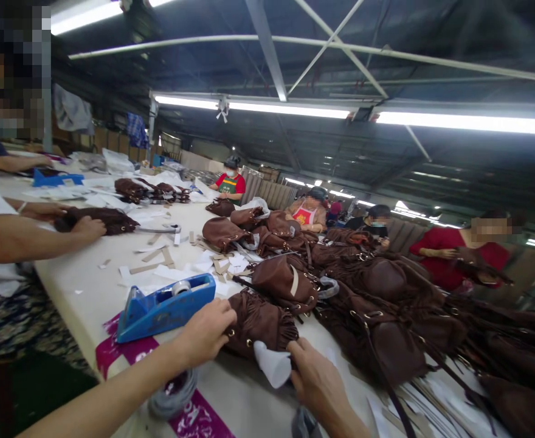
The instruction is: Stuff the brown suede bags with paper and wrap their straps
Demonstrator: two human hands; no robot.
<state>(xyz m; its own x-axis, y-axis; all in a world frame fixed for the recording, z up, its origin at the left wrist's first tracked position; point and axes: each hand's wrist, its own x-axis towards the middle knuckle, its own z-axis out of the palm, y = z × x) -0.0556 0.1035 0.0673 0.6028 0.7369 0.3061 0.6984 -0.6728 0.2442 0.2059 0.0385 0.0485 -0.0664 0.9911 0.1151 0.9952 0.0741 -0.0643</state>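
Two hands flank one brown bag [261, 319], which lies on the table [89, 304], its long axis running roughly from ten to four o'clock. From the left hand [210, 328] it sits at three o'clock; those fingers are curled together, pinching its edge. From the right hand [315, 377] it lies toward ten o'clock, about equally near. The right fingers are bent beside the white paper [274, 368], their tips partly hidden, so I cannot tell what they pinch. A blue dispenser [167, 310] stands at the left hand's ten o'clock.
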